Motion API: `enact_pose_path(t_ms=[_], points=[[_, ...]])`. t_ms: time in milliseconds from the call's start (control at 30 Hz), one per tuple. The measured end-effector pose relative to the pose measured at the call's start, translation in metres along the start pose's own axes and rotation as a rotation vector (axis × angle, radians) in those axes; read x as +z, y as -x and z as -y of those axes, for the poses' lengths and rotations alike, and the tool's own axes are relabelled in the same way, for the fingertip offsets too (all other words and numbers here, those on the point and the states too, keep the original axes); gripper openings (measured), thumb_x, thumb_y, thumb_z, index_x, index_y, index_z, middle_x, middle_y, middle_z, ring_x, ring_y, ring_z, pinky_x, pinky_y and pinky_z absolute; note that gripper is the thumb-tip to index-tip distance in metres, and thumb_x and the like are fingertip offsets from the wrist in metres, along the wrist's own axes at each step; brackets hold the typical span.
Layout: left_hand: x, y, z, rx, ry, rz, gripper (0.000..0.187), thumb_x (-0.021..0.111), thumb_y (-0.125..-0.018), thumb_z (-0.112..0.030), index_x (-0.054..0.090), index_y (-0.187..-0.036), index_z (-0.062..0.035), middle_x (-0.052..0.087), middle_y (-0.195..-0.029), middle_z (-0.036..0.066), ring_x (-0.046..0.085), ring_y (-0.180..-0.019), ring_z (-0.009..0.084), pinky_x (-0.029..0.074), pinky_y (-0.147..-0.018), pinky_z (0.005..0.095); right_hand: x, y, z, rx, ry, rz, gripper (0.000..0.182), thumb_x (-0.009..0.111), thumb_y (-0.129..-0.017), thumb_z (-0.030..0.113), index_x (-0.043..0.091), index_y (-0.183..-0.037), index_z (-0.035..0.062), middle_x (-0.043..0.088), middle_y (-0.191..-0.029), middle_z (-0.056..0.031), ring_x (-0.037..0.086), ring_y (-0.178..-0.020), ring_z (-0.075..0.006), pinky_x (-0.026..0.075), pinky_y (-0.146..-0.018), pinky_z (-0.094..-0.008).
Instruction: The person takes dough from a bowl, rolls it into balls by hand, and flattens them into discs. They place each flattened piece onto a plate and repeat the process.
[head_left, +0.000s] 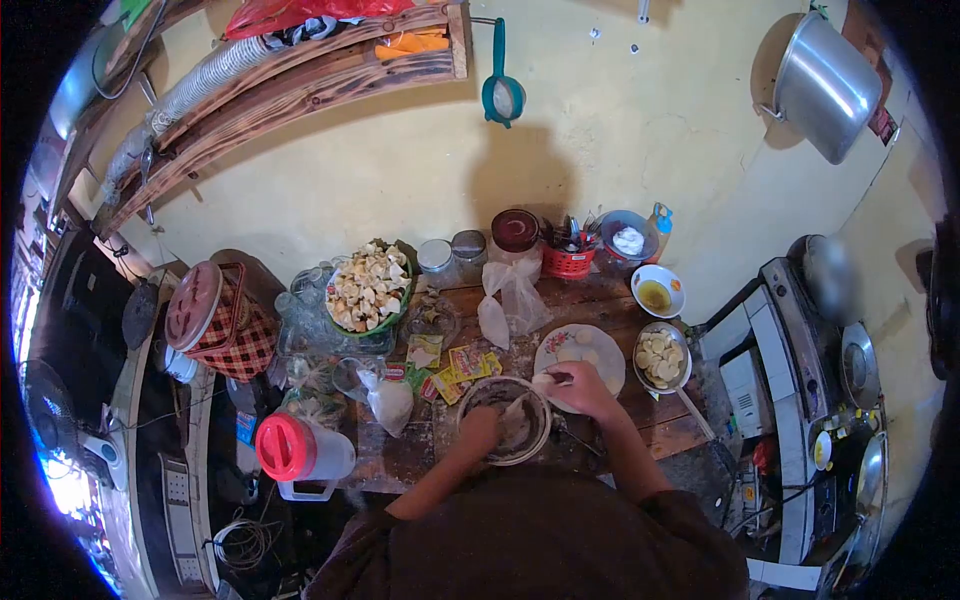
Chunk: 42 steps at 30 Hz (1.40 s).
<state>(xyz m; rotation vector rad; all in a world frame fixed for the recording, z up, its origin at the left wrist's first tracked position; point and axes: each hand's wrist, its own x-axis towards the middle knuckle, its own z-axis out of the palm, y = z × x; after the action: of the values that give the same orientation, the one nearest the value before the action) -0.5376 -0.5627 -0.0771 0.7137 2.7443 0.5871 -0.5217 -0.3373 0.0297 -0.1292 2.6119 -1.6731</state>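
My left hand is inside a round bowl at the table's front edge. Pale dough or batter lies beside it in the bowl; its fingertips are too small and shadowed to make out. My right hand pinches a small whitish dough ball over the bowl's right rim. Behind that hand, a white flowered plate carries several pale rounded pieces, partly covered by the hand.
Seasoning packets and a bag of white powder lie left of the bowl. A pan of pale slices and a bowl of yellow liquid stand right. Further left are a heaped green basket and a red-lidded jug.
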Motion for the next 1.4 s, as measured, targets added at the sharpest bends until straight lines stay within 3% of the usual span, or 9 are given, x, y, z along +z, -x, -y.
enact_pose_path(t_ms=[233, 300, 500, 700, 1000, 1100, 1200, 1333, 1400], points=[[0.005, -0.003, -0.005, 0.051, 0.482, -0.070, 0.032, 0.072, -0.066, -0.022, 0.064, -0.092, -0.0043, 0.064, -0.090, 0.018, 0.062, -0.086, 0.0330, 0.049, -0.075, 0.0406, 0.056, 0.003, -0.026, -0.110, 0.288, 0.022, 0.045, 0.071, -0.064, 0.010, 0.059, -0.105, -0.0035, 0.060, -0.100, -0.0216, 0.058, -0.094, -0.0354, 0.046, -0.083, -0.0374], [0.019, -0.007, 0.004, -0.030, 0.609, -0.045, 0.032, 0.072, -0.067, -0.019, 0.063, -0.094, -0.0029, 0.064, -0.091, 0.018, 0.062, -0.086, 0.0331, 0.048, -0.075, 0.0389, 0.078, -0.007, -0.065, -0.345, 0.218, 0.055, 0.045, 0.069, -0.062, 0.007, 0.057, -0.104, -0.0020, 0.060, -0.096, -0.0220, 0.057, -0.091, -0.0380, 0.046, -0.080, -0.0398], [-0.007, 0.004, -0.007, 0.021, 0.519, -0.119, 0.027, 0.068, -0.070, -0.011, 0.060, -0.094, -0.0013, 0.064, -0.088, 0.018, 0.062, -0.085, 0.0340, 0.048, -0.074, 0.0383, 0.096, -0.001, -0.078, -0.268, 0.650, 0.205, 0.029, 0.061, -0.071, 0.013, 0.053, -0.094, -0.0017, 0.058, -0.085, -0.0219, 0.057, -0.084, -0.0386, 0.045, -0.074, -0.0463], [-0.008, 0.005, -0.011, -0.012, 0.524, -0.201, 0.023, 0.063, -0.071, -0.007, 0.060, -0.093, -0.0018, 0.064, -0.089, 0.017, 0.062, -0.086, 0.0339, 0.049, -0.076, 0.0383, 0.091, 0.003, -0.062, -0.174, 0.676, 0.260, 0.016, 0.054, -0.076, 0.012, 0.054, -0.087, -0.0001, 0.058, -0.079, -0.0202, 0.058, -0.079, -0.0376, 0.046, -0.068, -0.0463], [0.011, -0.003, 0.004, 0.218, 0.465, -0.223, 0.026, 0.065, -0.071, -0.012, 0.063, -0.096, -0.0059, 0.064, -0.087, 0.017, 0.062, -0.081, 0.0346, 0.049, -0.074, 0.0398, 0.095, 0.007, -0.049, -0.038, 0.660, 0.161, 0.019, 0.055, -0.076, 0.018, 0.058, -0.077, -0.0006, 0.059, -0.074, -0.0218, 0.060, -0.074, -0.0381, 0.047, -0.065, -0.0473], [-0.002, 0.002, -0.006, 0.107, 0.438, -0.055, 0.025, 0.067, -0.071, -0.019, 0.066, -0.095, -0.0104, 0.064, -0.084, 0.016, 0.061, -0.079, 0.0354, 0.049, -0.072, 0.0417, 0.093, 0.007, -0.054, -0.043, 0.709, 0.197, 0.023, 0.055, -0.076, 0.021, 0.061, -0.075, -0.0014, 0.060, -0.072, -0.0226, 0.060, -0.072, -0.0387, 0.047, -0.065, -0.0472], [0.005, -0.001, -0.004, 0.115, 0.269, -0.104, 0.024, 0.068, -0.072, -0.024, 0.068, -0.093, -0.0134, 0.064, -0.083, 0.015, 0.061, -0.077, 0.0355, 0.049, -0.070, 0.0428, 0.077, 0.008, -0.025, 0.054, 0.760, 0.353, 0.026, 0.053, -0.076, 0.022, 0.063, -0.079, -0.0023, 0.061, -0.074, -0.0232, 0.060, -0.071, -0.0400, 0.048, -0.065, -0.0468], [0.009, -0.001, -0.002, 0.044, 0.112, -0.106, 0.022, 0.066, -0.073, -0.026, 0.068, -0.092, -0.0161, 0.064, -0.083, 0.015, 0.061, -0.078, 0.0351, 0.048, -0.071, 0.0426, 0.043, 0.010, 0.008, 0.077, 0.712, 0.433, 0.025, 0.056, -0.075, 0.021, 0.065, -0.082, -0.0013, 0.062, -0.073, -0.0222, 0.062, -0.068, -0.0370, 0.049, -0.065, -0.0447], [0.000, -0.004, -0.001, 0.192, 0.155, -0.147, 0.026, 0.064, -0.075, -0.026, 0.066, -0.098, -0.0130, 0.063, -0.087, 0.016, 0.061, -0.083, 0.0333, 0.048, -0.074, 0.0409, 0.020, 0.016, 0.043, -0.100, 0.257, 0.248, 0.019, 0.061, -0.075, 0.016, 0.065, -0.084, -0.0008, 0.063, -0.074, -0.0192, 0.064, -0.067, -0.0312, 0.050, -0.063, -0.0404]])
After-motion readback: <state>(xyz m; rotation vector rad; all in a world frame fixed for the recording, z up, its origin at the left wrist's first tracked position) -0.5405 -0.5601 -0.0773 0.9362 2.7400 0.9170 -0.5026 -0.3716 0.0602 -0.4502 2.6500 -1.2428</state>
